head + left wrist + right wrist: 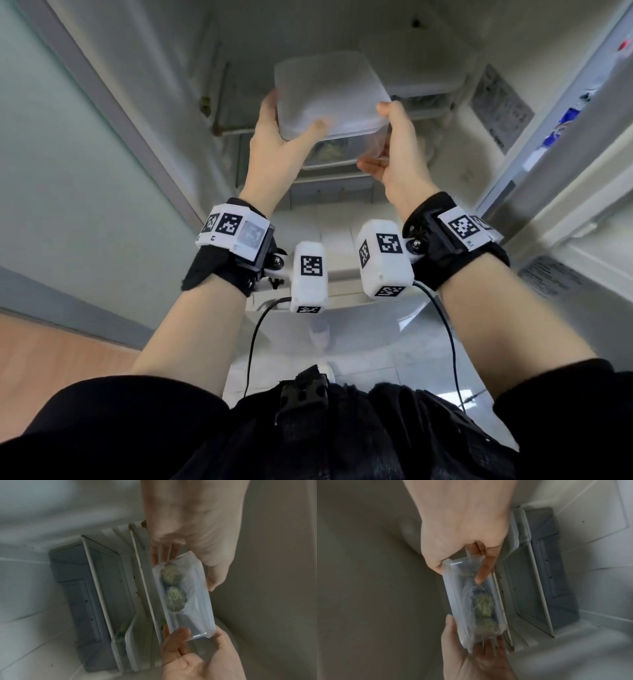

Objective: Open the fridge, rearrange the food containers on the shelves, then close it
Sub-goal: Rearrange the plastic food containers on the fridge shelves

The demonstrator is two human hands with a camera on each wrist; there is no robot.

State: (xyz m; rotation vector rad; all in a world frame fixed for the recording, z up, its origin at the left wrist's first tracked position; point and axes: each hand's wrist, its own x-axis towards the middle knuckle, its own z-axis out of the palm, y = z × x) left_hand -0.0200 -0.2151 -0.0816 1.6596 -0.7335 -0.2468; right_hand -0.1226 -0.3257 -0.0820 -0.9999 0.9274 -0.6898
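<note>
A clear food container with a frosted lid (pixel 329 92) hangs in front of the open fridge (pixel 239 68), held between both hands. Green food shows through its wall (pixel 173 596) (pixel 483 607). My left hand (pixel 291 120) grips its left side, thumb on the lid and fingers behind. My right hand (pixel 380 137) grips the right side, thumb on the lid's edge and fingers underneath. In the left wrist view the left hand (pixel 185 566) is above and the right hand (pixel 193 639) below; in the right wrist view the right hand (pixel 458 573) is above and the left hand (pixel 471 642) below.
A second clear container (pixel 329 157) with greenish food sits on the shelf just under the held one. Another lidded container (pixel 421 75) stands further back right. A grey drawer (pixel 82 588) lies lower in the fridge. The open door (pixel 565 120) with stored items is at right.
</note>
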